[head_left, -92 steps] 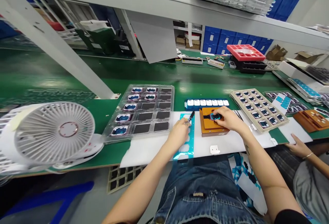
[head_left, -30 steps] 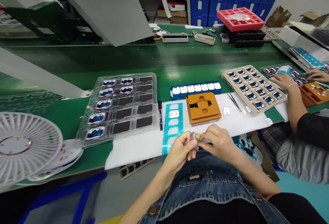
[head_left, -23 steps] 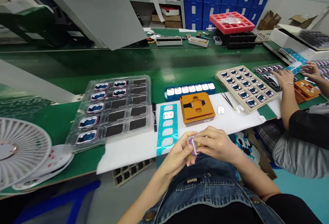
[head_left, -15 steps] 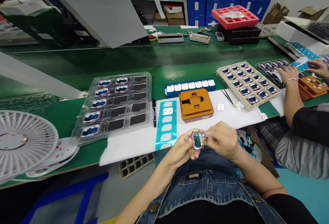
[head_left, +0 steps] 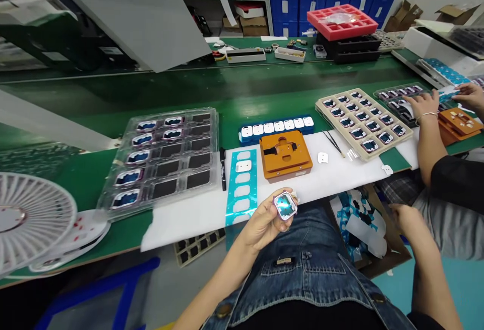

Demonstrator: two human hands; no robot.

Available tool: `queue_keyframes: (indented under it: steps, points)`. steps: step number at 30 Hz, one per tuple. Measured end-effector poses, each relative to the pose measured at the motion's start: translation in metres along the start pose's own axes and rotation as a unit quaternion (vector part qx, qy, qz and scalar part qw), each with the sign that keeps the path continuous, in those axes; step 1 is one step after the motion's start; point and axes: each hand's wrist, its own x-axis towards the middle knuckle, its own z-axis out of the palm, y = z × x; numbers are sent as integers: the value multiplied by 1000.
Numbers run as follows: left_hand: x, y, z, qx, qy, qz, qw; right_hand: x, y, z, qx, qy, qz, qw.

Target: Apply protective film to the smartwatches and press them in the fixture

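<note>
My left hand [head_left: 266,219] is closed around a watch case [head_left: 285,205] with a purple rim, a white inner frame and a shiny teal middle. It holds the case tilted in front of my apron, short of the bench edge. My right hand [head_left: 407,219] is off to the right, beside a carton of scraps [head_left: 365,224]. Its fingers are curled out of sight, so whether they grip anything cannot be seen. Beyond my left hand stand an orange fixture block [head_left: 285,154] and a teal sheet with cut-outs [head_left: 242,191].
Left on the bench are a clear tray [head_left: 166,158] of watch cases and a black marker [head_left: 223,168]. Right lie tweezers [head_left: 333,143], a white cut piece [head_left: 322,158] and a beige tray [head_left: 403,141]. A co-worker's hand [head_left: 423,105] works farther right. A white fan [head_left: 36,219] stands left.
My right hand has left the watch case and swung right to beside the carton. My left hand keeps the case, now turned with a shinier teal middle showing.
</note>
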Motion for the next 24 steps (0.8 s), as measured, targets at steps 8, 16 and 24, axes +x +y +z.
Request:
queue_keyframes:
  steps: [8,16,24]
  points:
    - [0,-1,8,127,37,66,989,-9,-144,-33,415,26,-165,894]
    - [-6,-9,4,261,72,104,957,-22,-233,-41,569,-29,-229,789]
    - [-5,-4,-3,230,123,85,962,-13,-166,-77,818,137,-111,547]
